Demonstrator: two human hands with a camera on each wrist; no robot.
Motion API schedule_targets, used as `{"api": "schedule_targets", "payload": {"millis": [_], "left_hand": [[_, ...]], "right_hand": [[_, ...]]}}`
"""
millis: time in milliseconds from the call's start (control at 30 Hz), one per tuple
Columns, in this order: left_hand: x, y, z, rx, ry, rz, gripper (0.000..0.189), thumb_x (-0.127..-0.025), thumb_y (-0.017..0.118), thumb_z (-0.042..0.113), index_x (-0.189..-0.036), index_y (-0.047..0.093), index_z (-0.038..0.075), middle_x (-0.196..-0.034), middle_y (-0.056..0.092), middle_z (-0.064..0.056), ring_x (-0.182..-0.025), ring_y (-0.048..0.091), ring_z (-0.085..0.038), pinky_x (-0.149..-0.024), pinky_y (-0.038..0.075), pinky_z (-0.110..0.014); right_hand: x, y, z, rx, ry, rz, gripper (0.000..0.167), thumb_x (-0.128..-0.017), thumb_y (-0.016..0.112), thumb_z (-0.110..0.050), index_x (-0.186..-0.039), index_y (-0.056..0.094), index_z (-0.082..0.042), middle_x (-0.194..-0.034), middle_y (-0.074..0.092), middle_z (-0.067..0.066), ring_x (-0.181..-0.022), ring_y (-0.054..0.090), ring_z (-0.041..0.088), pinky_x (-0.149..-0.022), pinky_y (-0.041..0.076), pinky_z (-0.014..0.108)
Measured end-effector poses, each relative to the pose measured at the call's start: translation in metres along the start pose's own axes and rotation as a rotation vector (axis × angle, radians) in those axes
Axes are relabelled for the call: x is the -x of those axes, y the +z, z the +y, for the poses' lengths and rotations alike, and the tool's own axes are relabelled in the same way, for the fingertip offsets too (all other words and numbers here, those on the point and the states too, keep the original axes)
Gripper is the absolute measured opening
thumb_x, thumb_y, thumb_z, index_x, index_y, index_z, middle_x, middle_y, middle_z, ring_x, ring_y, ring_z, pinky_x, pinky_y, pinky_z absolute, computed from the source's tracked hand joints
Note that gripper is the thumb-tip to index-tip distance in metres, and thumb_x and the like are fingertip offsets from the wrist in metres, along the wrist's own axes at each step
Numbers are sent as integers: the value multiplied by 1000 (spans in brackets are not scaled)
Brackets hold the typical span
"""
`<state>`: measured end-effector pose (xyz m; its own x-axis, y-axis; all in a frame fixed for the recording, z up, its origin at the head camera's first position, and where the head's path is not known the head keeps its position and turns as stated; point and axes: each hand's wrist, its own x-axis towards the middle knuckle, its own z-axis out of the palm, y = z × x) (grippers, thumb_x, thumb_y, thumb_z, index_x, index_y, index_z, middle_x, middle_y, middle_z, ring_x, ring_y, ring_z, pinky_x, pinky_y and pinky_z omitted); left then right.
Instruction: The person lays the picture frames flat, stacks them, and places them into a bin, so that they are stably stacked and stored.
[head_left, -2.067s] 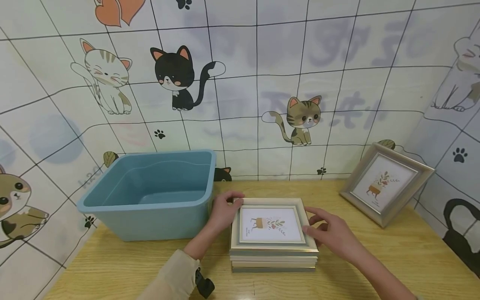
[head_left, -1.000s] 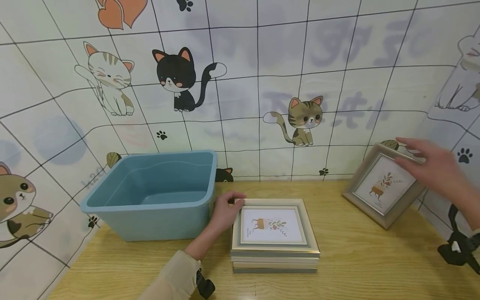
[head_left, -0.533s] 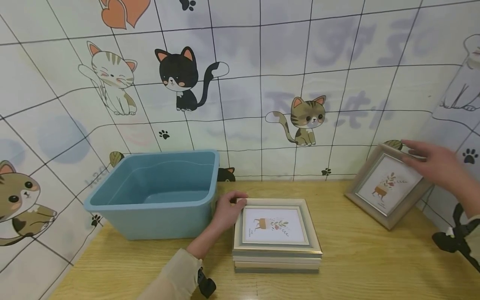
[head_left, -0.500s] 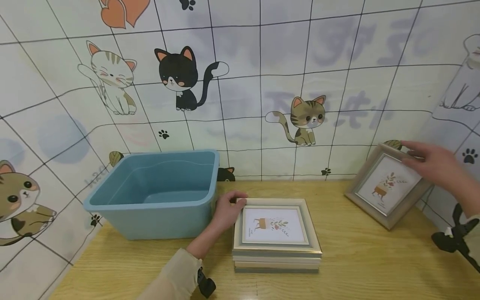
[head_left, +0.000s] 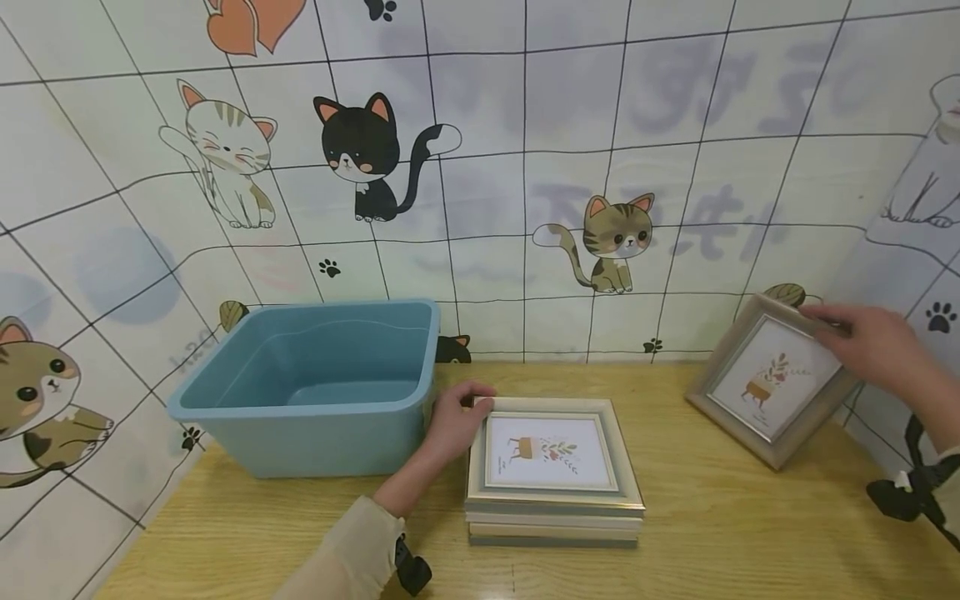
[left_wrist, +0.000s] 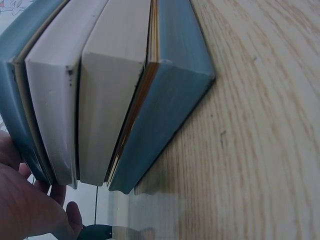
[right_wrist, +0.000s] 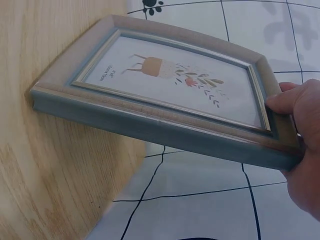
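Note:
A stack of several picture frames (head_left: 551, 454) lies on the wooden table, the top one showing a potted-plant print. My left hand (head_left: 456, 421) holds the stack's far left corner, its thumb at the frame edge and its fingers partly hidden behind. In the left wrist view, the hand (left_wrist: 30, 202) touches the ends of the stacked frames (left_wrist: 107, 100). To the right, another picture frame (head_left: 716, 375) leans tilted in the table corner. My right hand (head_left: 873, 337) grips its upper right edge; in the right wrist view the thumb (right_wrist: 282, 103) presses on its front.
A blue plastic tub (head_left: 337, 446) stands left of the stack, close to my left hand. Behind the table (head_left: 705, 542) is a wall (head_left: 487, 192) covered with cat-print sheeting, which also runs along both sides. Black straps with small devices are on both wrists.
My right hand has left the stack's right side and reached the leaning frame, and it now grips that frame's edge. The frame has shifted slightly. My left hand has stayed at the stack.

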<state>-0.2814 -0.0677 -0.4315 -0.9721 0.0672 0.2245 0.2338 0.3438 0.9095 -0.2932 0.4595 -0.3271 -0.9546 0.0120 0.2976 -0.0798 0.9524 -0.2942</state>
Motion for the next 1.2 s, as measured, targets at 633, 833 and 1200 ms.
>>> {"api": "schedule_targets", "payload": {"millis": [633,833,1200], "left_hand": [[-1,-3,5,49,-54,-7,28,-103,64,21,-117,74,-1,-105,70,-9,-102,64,-23,-87,52,-37],[-1,-9,21,50,31,-42,32,-104,63,23,-128,71,3,-128,67,-13,-128,56,-31,-106,44,-51],[11,-10,55,2,266,-13,35,-102,66,24,-133,69,9,-134,66,-4,-134,52,-26,-111,39,-53]], "right_hand": [[27,-14,-44,-11,-63,143,37,-102,59,-1,-138,56,7,-129,51,45,-97,56,56,-56,46,45],[39,-21,-65,-85,-72,175,41,-106,56,-7,-145,53,4,-133,50,44,-109,51,63,-80,45,73],[41,-34,-110,-416,-29,119,52,-104,62,-34,-152,52,-17,-129,63,-7,-92,52,-11,-67,44,6]]}}
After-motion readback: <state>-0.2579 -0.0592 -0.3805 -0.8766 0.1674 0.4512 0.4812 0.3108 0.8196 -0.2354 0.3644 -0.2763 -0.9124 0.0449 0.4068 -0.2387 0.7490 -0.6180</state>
